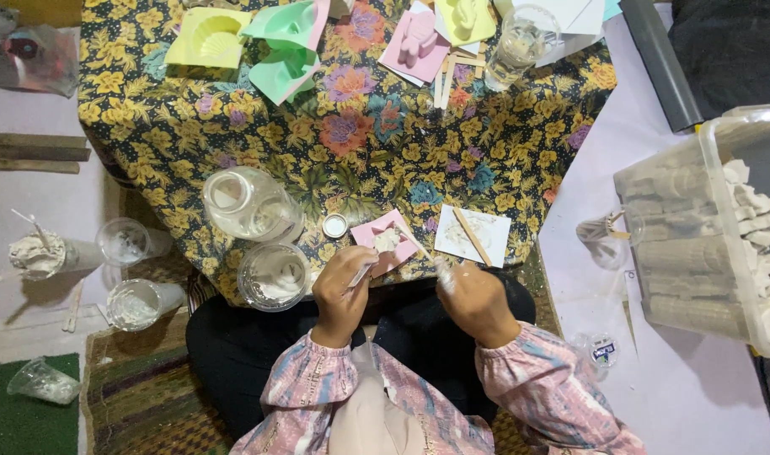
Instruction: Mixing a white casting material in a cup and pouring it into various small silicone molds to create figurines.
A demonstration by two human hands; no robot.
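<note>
Closest to the camera are two arms in pink patterned sleeves. The left hand [341, 291] is curled shut around the near edge of a small pink square mold [385, 241] with white paste in it. The mold sits at the near edge of the desk [360, 135], which wears a dark cloth full of yellow and purple flowers. The right hand [476, 302] is closed around a thin wooden stick [412, 239]. The tip of the stick reaches over the pink mold. The stick looks a bit blurry near the hand.

Just left of the left hand stands a clear plastic cup with white paste inside [273, 276]. Behind it lies a big clear jar [250, 205], tipped on its side. A small round white lid [335, 225] rests between the jar and the pink mold. Just right of the mold is a white square card with a flat wooden stick on it [473, 234].

On the floor to the left stand more clear cups with white stuff [136, 302]. On the right is a clear plastic box full of white plaster shapes [713, 244].

At the far edge of the desk lie a yellow shell mold [208, 38], soft green molds [286, 50], another pink mold [414, 44] and a clear glass [520, 46].
</note>
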